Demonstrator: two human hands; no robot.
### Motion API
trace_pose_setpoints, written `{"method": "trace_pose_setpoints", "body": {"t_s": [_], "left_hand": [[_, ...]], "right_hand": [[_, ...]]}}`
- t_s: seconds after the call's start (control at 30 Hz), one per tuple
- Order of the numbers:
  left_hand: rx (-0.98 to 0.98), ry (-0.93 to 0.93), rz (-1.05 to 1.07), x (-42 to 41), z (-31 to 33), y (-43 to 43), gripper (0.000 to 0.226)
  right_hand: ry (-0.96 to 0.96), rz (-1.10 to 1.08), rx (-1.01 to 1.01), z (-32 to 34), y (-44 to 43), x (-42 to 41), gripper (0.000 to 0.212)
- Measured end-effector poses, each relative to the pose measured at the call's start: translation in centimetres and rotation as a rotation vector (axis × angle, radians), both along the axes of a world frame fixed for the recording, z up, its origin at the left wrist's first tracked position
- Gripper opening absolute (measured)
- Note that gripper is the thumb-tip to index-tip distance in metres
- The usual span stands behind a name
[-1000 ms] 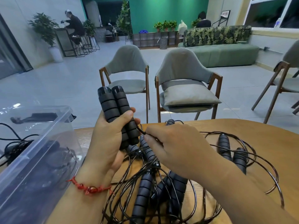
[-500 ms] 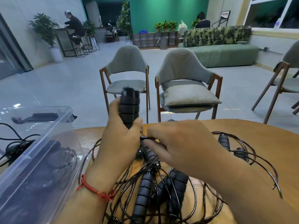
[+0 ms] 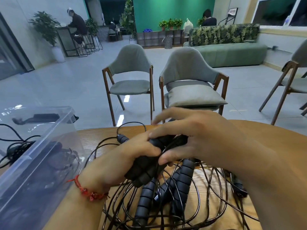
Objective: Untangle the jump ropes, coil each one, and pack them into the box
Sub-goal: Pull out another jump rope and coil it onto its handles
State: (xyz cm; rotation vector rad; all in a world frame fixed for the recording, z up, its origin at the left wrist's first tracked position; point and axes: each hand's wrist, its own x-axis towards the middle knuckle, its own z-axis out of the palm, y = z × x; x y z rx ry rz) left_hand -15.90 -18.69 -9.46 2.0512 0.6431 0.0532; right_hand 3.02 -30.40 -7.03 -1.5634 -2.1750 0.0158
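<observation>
Head view: the left hand is gripping a pair of black ribbed handles, its fingers curling round them, and is holding them slanted just above the wooden bench. The right hand is lying over the upper ends of the same handles, with the thumb reaching beneath and the fingers partly spreading above; motion blur is hiding whether it is actually gripping them. A thin black cord is running across the handles between the two hands. The remaining jump ropes are lying in a tangled heap on the bench directly below the hands, with several loose handles showing among the looping cords. The clear plastic box is standing at the left, just beside the left forearm, and is holding dark ropes inside. A red bracelet is circling the left wrist
</observation>
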Motion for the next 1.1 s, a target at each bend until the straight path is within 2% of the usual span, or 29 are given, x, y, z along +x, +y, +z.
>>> {"method": "trace_pose_setpoints", "body": {"t_s": [0.03, 0.1, 0.17, 0.23, 0.3, 0.33, 0.4, 0.5, 0.63, 0.73, 0.87, 1.0, 1.1], "left_hand": [[-0.005, 0.086, -0.099, -0.4, -0.7, 0.4, 0.068], [-0.125, 0.089, -0.207, -0.1, -2.1, 0.7, 0.073], [-0.149, 0.091, -0.211, 0.8, -2.3, 0.5, 0.076], [-0.183, -0.007, -0.097, 1.6, -1.9, -0.1, 0.062], [-0.463, -0.222, -0.110, 0.0, -1.4, -0.5, 0.057], [-0.518, -0.282, -0.132, -0.7, -1.6, -0.3, 0.055], [-0.544, -0.305, -0.119, -1.1, -2.0, 0.0, 0.051], [-0.477, -0.252, -0.096, -0.6, -1.9, 0.0, 0.048], [-0.216, -0.060, -0.091, -1.1, -1.2, 0.1, 0.040], [-0.161, 0.086, -0.181, -1.7, -0.4, 0.6, 0.046], [-0.112, 0.122, -0.221, -2.1, 0.2, 0.5, 0.052], [-0.035, 0.094, -0.286, -1.2, 0.3, -0.7, 0.028], [0.044, 0.125, -0.275, -0.7, 0.0, -1.1, 0.023]], "right_hand": [[0.008, -0.010, -0.019, 0.0, 0.0, 0.0, 0.043], [-0.017, -0.047, -0.038, 0.0, 0.0, 0.1, 0.043], [-0.069, -0.071, -0.054, -0.3, 0.0, 0.4, 0.046], [-0.089, -0.077, -0.056, -0.4, 0.0, 0.7, 0.048], [-0.071, -0.094, -0.030, -0.2, -0.2, 1.0, 0.048], [-0.062, -0.104, -0.009, 0.0, -0.3, 1.2, 0.047], [-0.056, -0.122, 0.002, 0.4, -0.6, 1.3, 0.045], [-0.078, -0.148, -0.042, 0.4, -0.6, 1.3, 0.045], [-0.152, -0.136, -0.124, 0.2, -0.2, 0.8, 0.051], [-0.082, -0.047, -0.267, 0.1, 0.1, 0.2, 0.039], [0.073, 0.035, -0.343, 0.4, -0.4, 0.9, 0.027], [0.173, 0.090, -0.374, 0.3, -0.7, 1.3, 0.018], [0.195, 0.118, -0.311, -0.1, -0.2, 0.9, 0.019]]}}
